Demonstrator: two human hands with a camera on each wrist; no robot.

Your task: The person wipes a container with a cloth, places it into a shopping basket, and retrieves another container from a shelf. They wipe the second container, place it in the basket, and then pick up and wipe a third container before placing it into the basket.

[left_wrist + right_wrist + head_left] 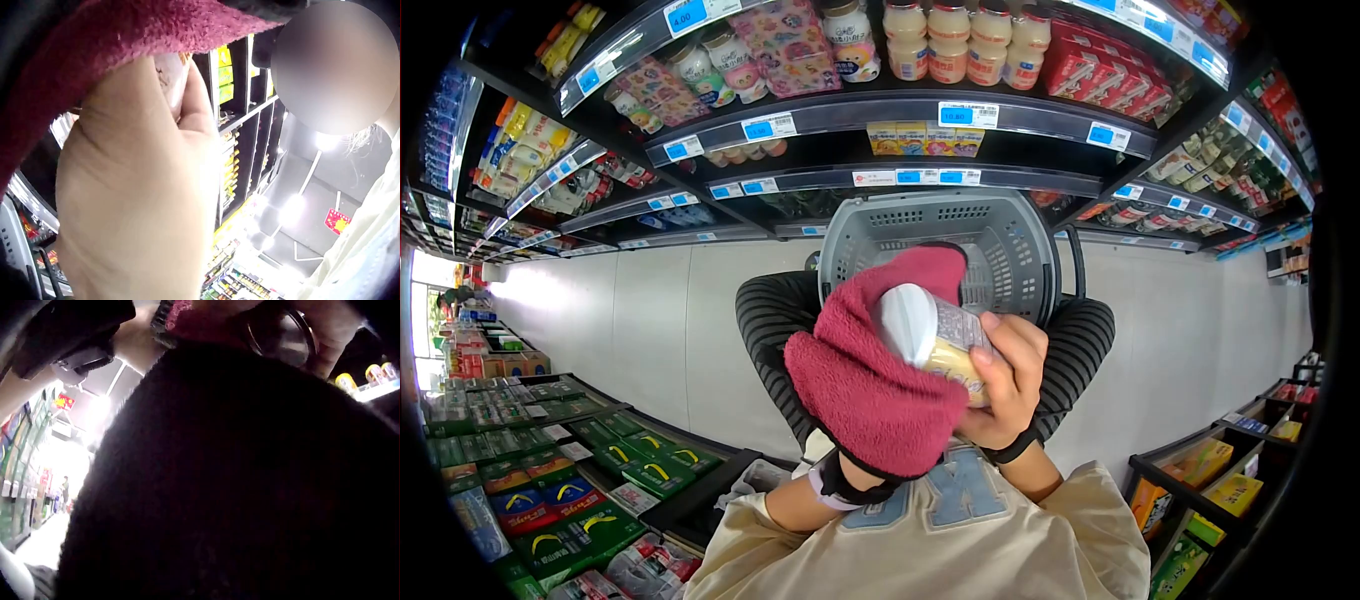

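Note:
A can point(953, 358) with a white lid and a yellow, partly clear side is tilted in front of the chest. My right hand point(1012, 385) grips its lower part, thumb and fingers round the side. The metal base of the can point(284, 340) shows in the right wrist view. A dark red towel point(870, 400) drapes over my left hand and lies against the can's lid end. In the left wrist view my left hand point(137, 175) is bent under the towel, its fingertips hidden; a pale surface shows beside the thumb.
A grey plastic basket point(945, 212) stands on the floor between the knees, before shelves of bottles point(948, 45) and boxes point(925, 138). Green cartons point(590, 545) are at the left, yellow boxes point(1232, 493) at the right. Dark shaded fabric point(219, 487) blocks most of the right wrist view.

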